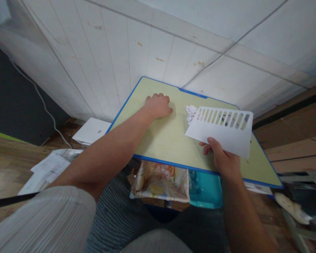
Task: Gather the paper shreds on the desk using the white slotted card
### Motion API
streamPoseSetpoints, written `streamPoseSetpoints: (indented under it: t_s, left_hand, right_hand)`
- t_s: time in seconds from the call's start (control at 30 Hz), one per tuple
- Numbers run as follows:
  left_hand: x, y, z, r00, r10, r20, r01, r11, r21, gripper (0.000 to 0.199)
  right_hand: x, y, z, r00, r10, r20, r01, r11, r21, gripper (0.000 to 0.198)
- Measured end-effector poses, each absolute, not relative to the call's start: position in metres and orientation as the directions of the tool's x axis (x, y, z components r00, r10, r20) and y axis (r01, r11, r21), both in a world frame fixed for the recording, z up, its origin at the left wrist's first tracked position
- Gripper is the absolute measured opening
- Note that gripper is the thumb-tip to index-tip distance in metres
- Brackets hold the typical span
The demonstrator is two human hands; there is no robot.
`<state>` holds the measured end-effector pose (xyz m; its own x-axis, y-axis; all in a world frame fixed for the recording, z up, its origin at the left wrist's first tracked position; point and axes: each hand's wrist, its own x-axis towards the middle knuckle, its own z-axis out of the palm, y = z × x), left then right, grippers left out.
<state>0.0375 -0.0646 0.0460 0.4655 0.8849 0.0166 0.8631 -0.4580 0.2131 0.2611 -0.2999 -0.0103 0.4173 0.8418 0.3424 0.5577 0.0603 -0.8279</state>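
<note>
Card (pixel 221 137), white with a row of slots, sits over the right side of the desk (pixel 179 140), pinched at its near edge by the right hand (pixel 225 161), thumb on top, fingers beneath. Left hand (pixel 159 106) lies palm down on the desk, fingers loosely curled; can't tell if anything's under it. Card looks light, thin, fairly stiff, maybe slick; best gripped on the solid near strip, since slot bars may bend. Scraps (pixel 191 114) peek out past its left edge, partly blocked by it. Teal bin (pixel 208 193) and patterned cloth (pixel 160 179) below near edge.

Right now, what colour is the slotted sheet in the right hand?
White slotted sheet; best in the head view.
</note>
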Motion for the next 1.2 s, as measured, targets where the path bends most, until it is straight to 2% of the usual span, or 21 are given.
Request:
streamPoseSetpoints:
  t_s: [0.2,0.5,0.73,0.9,1.2]
  left_hand:
    - [0.037,-0.062,0.044,0.468,0.884,0.019,0.862,-0.461,0.211,0.069]
    - [0.037,-0.064,0.046,0.462,0.887,0.021,0.866,-0.456,0.207,0.066]
    - [0.037,-0.064,0.045,0.46,0.888,0.02,0.862,-0.452,0.229,0.066]
    - [0.037,-0.062,0.045,0.456,0.89,0.02,0.861,-0.446,0.244,0.067]
    - [0.037,-0.06,0.043,0.462,0.887,0.028,0.857,-0.454,0.244,0.067]
  right_hand:
    - [0.261,-0.302,-0.006,0.336,0.886,0.319,0.568,0.079,-0.819,0.045]
    - [0.254,-0.306,0.004,0.35,0.897,0.269,0.354,0.139,-0.925,0.028]
    - [0.244,-0.312,0.012,0.32,0.915,0.245,0.455,0.079,-0.887,0.039]
    - [0.242,-0.316,0.016,0.245,0.952,0.184,0.457,0.054,-0.888,0.048]
    - [0.255,-0.318,0.0,0.307,0.943,0.13,0.368,0.008,-0.93,0.031]
